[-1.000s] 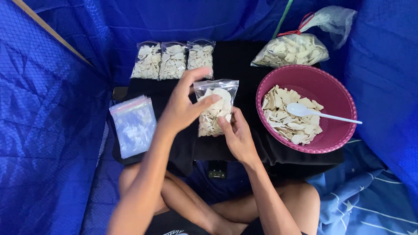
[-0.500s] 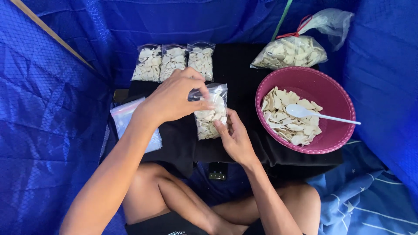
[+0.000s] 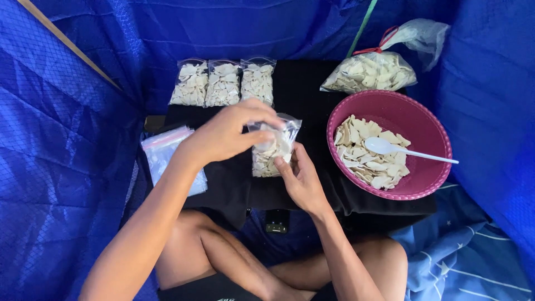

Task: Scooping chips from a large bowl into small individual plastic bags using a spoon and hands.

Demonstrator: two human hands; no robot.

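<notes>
A small clear zip bag (image 3: 272, 149) filled with pale chips stands on the black cloth-covered table (image 3: 301, 95) in front of me. My left hand (image 3: 225, 134) pinches the bag's top edge from above. My right hand (image 3: 301, 178) grips the bag's lower right side. To the right sits a pink bowl (image 3: 423, 117) of the same pale chips, with a white plastic spoon (image 3: 398, 149) lying in it.
Three filled zip bags (image 3: 223, 83) lie in a row at the table's back. A large tied bag of chips (image 3: 370, 72) rests behind the bowl. A stack of empty zip bags (image 3: 161, 153) lies at left. Blue tarp surrounds everything.
My left hand slid along the bag's top edge and now covers it. The bag has leaned slightly to the right.
</notes>
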